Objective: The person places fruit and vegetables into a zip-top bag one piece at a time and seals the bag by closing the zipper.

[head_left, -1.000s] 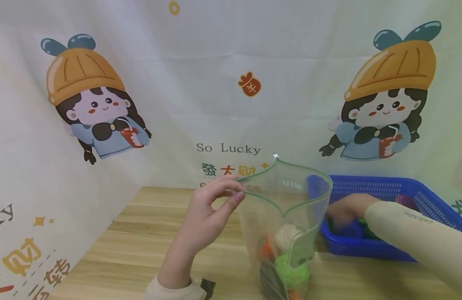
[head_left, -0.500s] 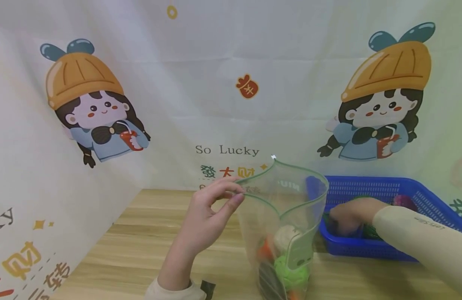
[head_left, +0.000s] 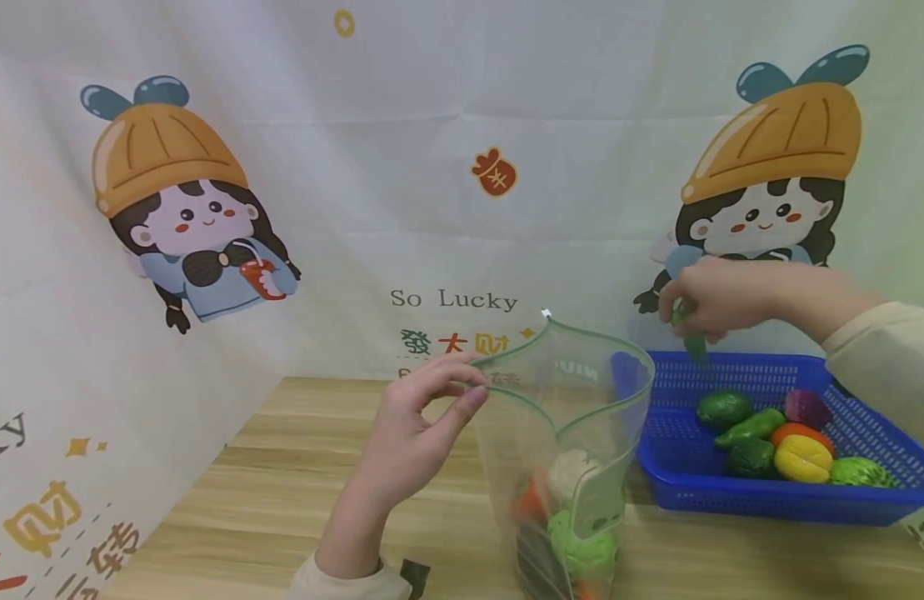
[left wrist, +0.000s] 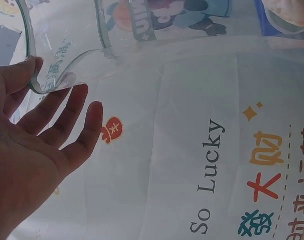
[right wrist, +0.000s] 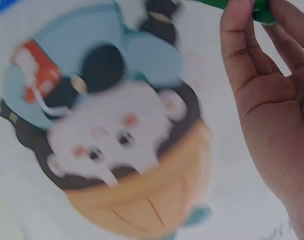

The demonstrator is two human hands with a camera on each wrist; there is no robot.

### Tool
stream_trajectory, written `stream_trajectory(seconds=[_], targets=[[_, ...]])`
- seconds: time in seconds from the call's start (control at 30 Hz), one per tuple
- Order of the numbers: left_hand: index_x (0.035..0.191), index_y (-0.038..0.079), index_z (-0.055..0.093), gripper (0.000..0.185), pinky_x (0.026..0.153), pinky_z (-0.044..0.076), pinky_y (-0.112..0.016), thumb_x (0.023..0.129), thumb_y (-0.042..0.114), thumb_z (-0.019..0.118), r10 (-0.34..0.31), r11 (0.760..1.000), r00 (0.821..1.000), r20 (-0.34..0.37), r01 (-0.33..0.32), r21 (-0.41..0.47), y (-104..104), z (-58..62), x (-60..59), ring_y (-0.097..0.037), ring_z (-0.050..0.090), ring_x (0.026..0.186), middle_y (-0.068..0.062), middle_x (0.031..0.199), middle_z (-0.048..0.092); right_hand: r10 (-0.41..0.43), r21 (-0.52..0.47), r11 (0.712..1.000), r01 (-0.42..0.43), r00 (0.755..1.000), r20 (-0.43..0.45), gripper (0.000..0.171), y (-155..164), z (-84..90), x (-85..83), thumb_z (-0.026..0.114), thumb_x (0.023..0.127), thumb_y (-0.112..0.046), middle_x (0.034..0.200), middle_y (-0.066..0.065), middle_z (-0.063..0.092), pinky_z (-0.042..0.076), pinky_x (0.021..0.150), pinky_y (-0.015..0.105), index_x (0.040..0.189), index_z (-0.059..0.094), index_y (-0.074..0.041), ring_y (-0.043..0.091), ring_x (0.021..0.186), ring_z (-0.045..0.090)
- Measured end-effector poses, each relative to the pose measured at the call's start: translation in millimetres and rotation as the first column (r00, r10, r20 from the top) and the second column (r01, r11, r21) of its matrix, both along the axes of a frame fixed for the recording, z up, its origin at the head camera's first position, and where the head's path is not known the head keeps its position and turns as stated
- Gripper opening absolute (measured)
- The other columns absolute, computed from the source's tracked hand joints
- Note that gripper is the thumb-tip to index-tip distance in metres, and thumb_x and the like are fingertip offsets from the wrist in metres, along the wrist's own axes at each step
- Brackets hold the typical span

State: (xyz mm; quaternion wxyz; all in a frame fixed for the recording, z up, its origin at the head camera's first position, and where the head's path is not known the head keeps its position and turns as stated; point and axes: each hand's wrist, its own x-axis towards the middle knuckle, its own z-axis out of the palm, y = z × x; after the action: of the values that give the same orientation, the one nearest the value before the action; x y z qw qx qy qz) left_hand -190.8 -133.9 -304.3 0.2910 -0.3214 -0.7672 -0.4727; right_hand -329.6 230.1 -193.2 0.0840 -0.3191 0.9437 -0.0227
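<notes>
My left hand (head_left: 420,437) pinches the rim of a clear zip bag (head_left: 506,433) between thumb and fingers, and the bag's mouth gapes. Inside the bag lie a light green vegetable (head_left: 581,546), a pale round one (head_left: 574,475), something orange-red (head_left: 531,498) and a dark ridged piece (head_left: 540,562). In the left wrist view, the thumb and fingers meet at the green-edged rim (left wrist: 37,89). My right hand (head_left: 731,296) is raised over the back of the blue basket (head_left: 739,493), gripping a slim green vegetable (head_left: 696,346); its exact kind I cannot tell. The right wrist view shows only part of that vegetable (right wrist: 264,14).
In the basket, right of the bag, lie a round green vegetable (head_left: 724,409), a green pepper (head_left: 750,427), a yellow piece (head_left: 804,459), a purple one (head_left: 808,407) and several others. The wooden table (head_left: 297,500) ends at a printed cloth (head_left: 342,200) behind and at the left.
My right hand has come up out of the basket with the slim green vegetable, uncovering the vegetables below. My left hand keeps its grip on the bag's rim.
</notes>
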Motion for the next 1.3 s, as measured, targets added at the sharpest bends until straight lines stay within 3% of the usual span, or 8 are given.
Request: stream_trajectory(seconds=[0.2,0.37,0.43,0.6,0.77,0.87,1.03,1.3], targets=[[0.101,0.007,0.073,0.004,0.096,0.064,-0.033,0.1,0.003,0.072,-0.009,1.0,1.0,-0.011,0.008,-0.007,0,1.1,-1.6,-0.03,0.07,0.127,-0.011,0.118,0.078,0.023,-0.089,0.995,-0.046,0.969,-0.246,0.028,-14,47.1,25.9,0.077,0.099,-0.017,0.097,-0.001,0.081,0.053,0.061,0.022,0.126,0.077,-0.01,0.006,0.071,0.067],[0.101,0.007,0.074,0.004,0.097,0.064,-0.033,0.099,0.003,0.072,-0.008,1.0,1.0,-0.015,0.008,-0.016,0,3.1,-2.2,-0.031,0.07,0.128,-0.012,0.118,0.078,0.073,-0.105,0.987,-0.125,0.913,-0.401,0.028,-25,74.6,45.7,0.079,0.097,-0.015,0.103,0.001,0.082,0.049,0.058,0.021,0.125,0.079,-0.016,0.008,0.073,0.065],[0.1,0.007,0.074,0.005,0.096,0.064,-0.033,0.099,0.002,0.072,-0.009,1.0,1.0,-0.021,0.009,-0.016,0,3.6,-2.5,-0.031,0.07,0.127,-0.012,0.117,0.079,0.113,-0.12,0.974,-0.19,0.875,-0.471,0.028,-30,82.6,52.7,0.08,0.096,-0.011,0.105,0.003,0.082,0.051,0.059,0.018,0.124,0.08,-0.016,0.01,0.076,0.069],[0.102,0.005,0.074,0.005,0.095,0.064,-0.033,0.1,0.002,0.071,-0.025,1.0,0.999,-0.037,0.025,-0.019,0,5.3,-4.5,-0.031,0.071,0.125,-0.011,0.112,0.079,0.198,-0.17,0.912,-0.373,0.764,-0.614,0.033,-37,93.1,74.8,0.083,0.091,-0.004,0.109,0.002,0.081,0.054,0.068,0.006,0.12,0.081,-0.019,0.012,0.083,0.077],[0.102,0.004,0.074,0.004,0.095,0.064,-0.033,0.099,0.002,0.072,-0.031,0.999,0.999,-0.028,0.031,-0.021,2,10.0,-3.6,-0.031,0.069,0.128,-0.01,0.111,0.079,0.383,-0.148,0.818,-0.555,0.719,-0.581,0.04,-53,92.7,96.9,0.084,0.089,0.0,0.109,-0.008,0.079,0.058,0.075,0.006,0.12,0.08,-0.024,0.001,0.087,0.076],[0.102,0.004,0.074,0.003,0.096,0.064,-0.035,0.1,0.004,0.072,-0.021,0.999,1.0,-0.018,0.021,-0.029,2,10.9,-2.9,-0.031,0.069,0.13,-0.01,0.117,0.078,0.482,-0.119,0.799,-0.59,0.746,-0.459,0.038,-67,84.1,107.4,0.081,0.092,-0.002,0.108,-0.015,0.077,0.062,0.077,0.013,0.118,0.079,-0.028,-0.004,0.089,0.075],[0.1,0.006,0.072,0.005,0.097,0.064,-0.039,0.103,0.009,0.069,-0.003,0.998,1.0,-0.02,0.002,-0.059,2,9.6,-1.8,-0.031,0.067,0.133,-0.011,0.127,0.076,0.511,-0.082,0.844,-0.53,0.842,-0.174,0.028,-93,59.0,117.0,0.075,0.098,-0.009,0.108,-0.02,0.076,0.063,0.078,0.02,0.114,0.078,-0.033,-0.006,0.09,0.07],[0.099,0.008,0.072,0.006,0.097,0.064,-0.037,0.103,0.012,0.07,0.001,0.998,0.999,-0.045,-0.004,-0.069,3,2.6,1.7,-0.03,0.067,0.132,-0.011,0.13,0.076,0.444,-0.002,0.893,-0.451,0.878,0.179,0.024,-122,14.9,108.2,0.072,0.094,-0.002,0.086,-0.017,0.072,0.057,0.068,0.019,0.094,0.076,-0.025,-0.002,0.074,0.061]])
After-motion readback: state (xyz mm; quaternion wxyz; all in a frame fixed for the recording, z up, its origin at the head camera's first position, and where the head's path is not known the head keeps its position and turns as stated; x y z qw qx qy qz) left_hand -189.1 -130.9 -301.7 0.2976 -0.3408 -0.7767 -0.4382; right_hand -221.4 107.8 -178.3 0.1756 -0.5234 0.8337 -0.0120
